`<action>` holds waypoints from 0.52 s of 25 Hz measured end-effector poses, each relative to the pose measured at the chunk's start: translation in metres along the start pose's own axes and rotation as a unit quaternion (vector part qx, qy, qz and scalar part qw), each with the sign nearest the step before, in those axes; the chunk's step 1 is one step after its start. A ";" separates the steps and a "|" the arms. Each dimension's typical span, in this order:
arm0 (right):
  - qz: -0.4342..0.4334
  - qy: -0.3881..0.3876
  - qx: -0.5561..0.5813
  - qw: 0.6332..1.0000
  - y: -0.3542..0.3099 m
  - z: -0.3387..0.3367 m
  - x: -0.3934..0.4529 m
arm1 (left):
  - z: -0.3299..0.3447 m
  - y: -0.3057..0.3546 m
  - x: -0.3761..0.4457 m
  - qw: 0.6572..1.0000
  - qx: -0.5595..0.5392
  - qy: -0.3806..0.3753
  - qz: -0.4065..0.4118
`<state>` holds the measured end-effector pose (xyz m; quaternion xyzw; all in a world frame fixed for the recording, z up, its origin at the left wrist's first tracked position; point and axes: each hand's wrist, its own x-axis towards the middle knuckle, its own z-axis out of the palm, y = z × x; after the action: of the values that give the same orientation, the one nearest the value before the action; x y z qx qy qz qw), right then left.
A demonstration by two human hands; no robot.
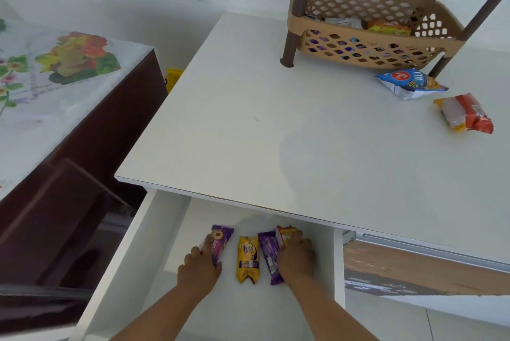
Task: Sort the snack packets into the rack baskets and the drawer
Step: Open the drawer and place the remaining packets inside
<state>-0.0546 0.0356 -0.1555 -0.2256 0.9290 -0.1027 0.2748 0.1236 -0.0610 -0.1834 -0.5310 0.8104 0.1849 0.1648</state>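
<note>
Both hands are down inside the open white drawer (154, 244), which is pulled out from under the white desk (276, 134).

Left hand (199, 269): fingers curled around the near end of a purple biscuit packet with a round biscuit picture (220, 241); the packet lies flat on the drawer floor, its far end pointing away from the hand towards the desk edge.

Right hand (296, 256): closed over a red-and-yellow snack packet (285, 233), which pokes out beyond the fingertips. Just to the left of this hand, touching it, a long purple wrapper packet (269, 255) lies on the drawer floor, partly under the hand. Cannot tell whether the fingers grip that one as well.

Between the two hands: a yellow biscuit packet with a dark blue label (248, 259), flat on the drawer floor, touched by neither hand.

Well beyond both hands, on the desk top: a blue-and-white crisp bag (408, 83) and, to its right, an orange-and-white noodle packet (466, 113), lying apart from one another. Beyond these stands a beige lattice plastic basket (358, 48) on a rack with dark brown poles (292, 37). Packets lie inside the basket, one orange-yellow on top; the rest show only as colours through the lattice.

Far left of the left hand: a dark brown cabinet under a floral-printed cloth (69, 65).
</note>
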 end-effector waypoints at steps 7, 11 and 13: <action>0.026 -0.025 -0.038 0.999 0.006 0.014 0.009 | 0.012 0.000 0.003 0.997 -0.048 -0.061 0.005; 0.038 -0.037 -0.015 0.998 0.002 0.015 0.006 | 0.007 -0.001 0.003 0.993 -0.074 -0.090 0.030; 0.021 -0.024 0.010 0.999 -0.005 0.010 0.005 | 0.001 0.000 0.000 0.996 0.001 -0.069 0.056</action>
<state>-0.0513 0.0281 -0.1642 -0.2058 0.9256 -0.1004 0.3014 0.1241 -0.0608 -0.1839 -0.4709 0.8256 0.2288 0.2104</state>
